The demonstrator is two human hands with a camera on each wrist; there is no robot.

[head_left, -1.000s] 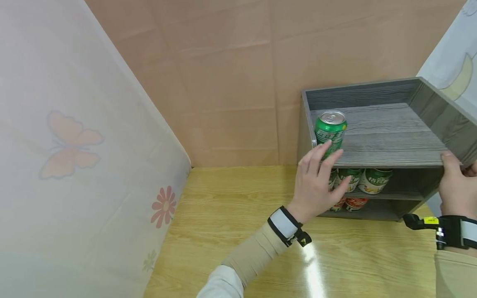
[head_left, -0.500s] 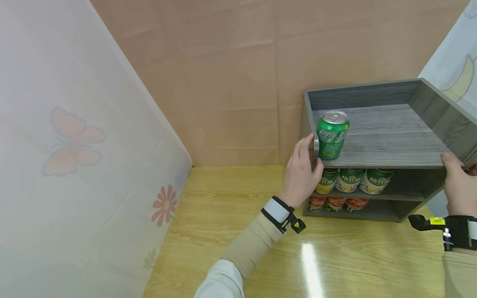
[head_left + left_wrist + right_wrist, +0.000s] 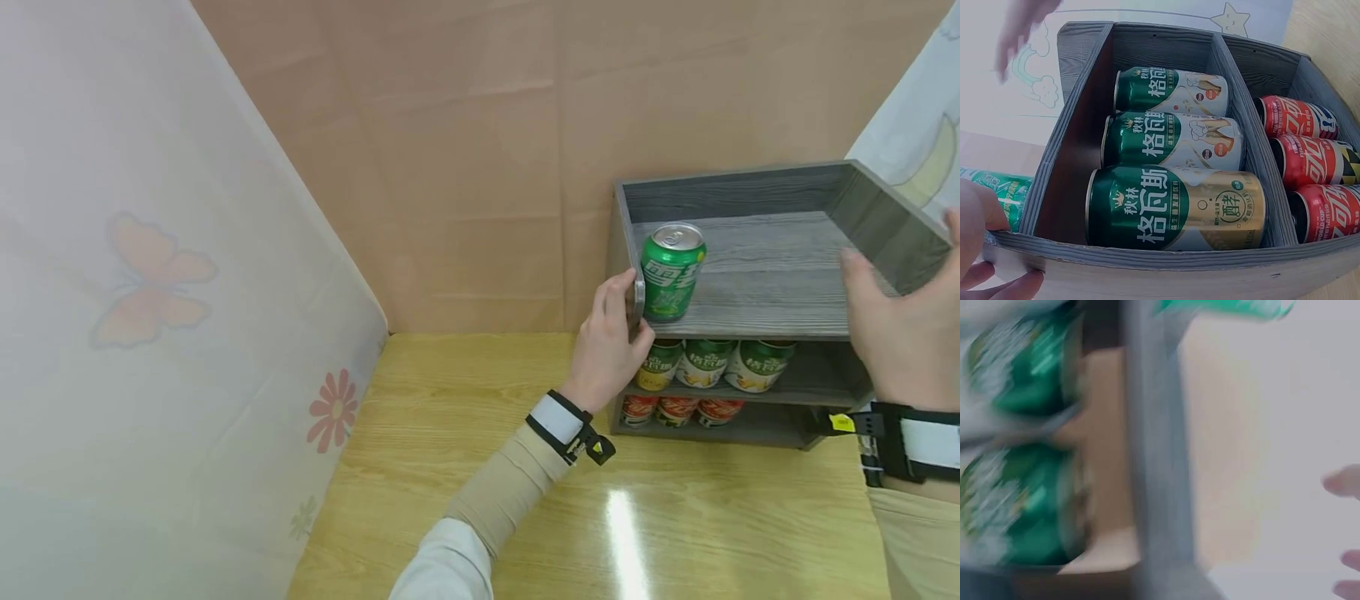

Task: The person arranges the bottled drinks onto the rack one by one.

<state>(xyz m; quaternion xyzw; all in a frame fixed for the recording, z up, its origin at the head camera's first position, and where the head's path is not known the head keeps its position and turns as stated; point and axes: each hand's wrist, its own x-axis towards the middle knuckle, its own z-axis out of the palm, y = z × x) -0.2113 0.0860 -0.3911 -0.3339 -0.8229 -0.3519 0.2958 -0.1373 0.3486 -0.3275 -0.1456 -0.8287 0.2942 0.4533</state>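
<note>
A grey wooden shelf (image 3: 765,275) stands on the table at right. My left hand (image 3: 603,367) grips the front edge of its left side panel, fingers outside. Just inside that panel, a green soda can (image 3: 673,279) stands upright on the top level, apart from the fingers in the head view. My right hand (image 3: 911,333) hovers by the shelf's right side, fingers spread and holding nothing. On the middle level is a row of green-and-white kvass cans (image 3: 1166,137); red cola cans (image 3: 1310,162) line the bottom level. The right wrist view is blurred.
A yellow wood-grain table (image 3: 450,433) lies in front of the shelf. Behind it rises a brown backdrop (image 3: 435,167). A pale sheet printed with a butterfly (image 3: 157,275) hangs on the left, and another pale sheet (image 3: 900,125) is behind the shelf's right side.
My left hand has left the green soda can and moved left onto the shelf's side panel. My right hand has let go of the shelf's right side and risen.
</note>
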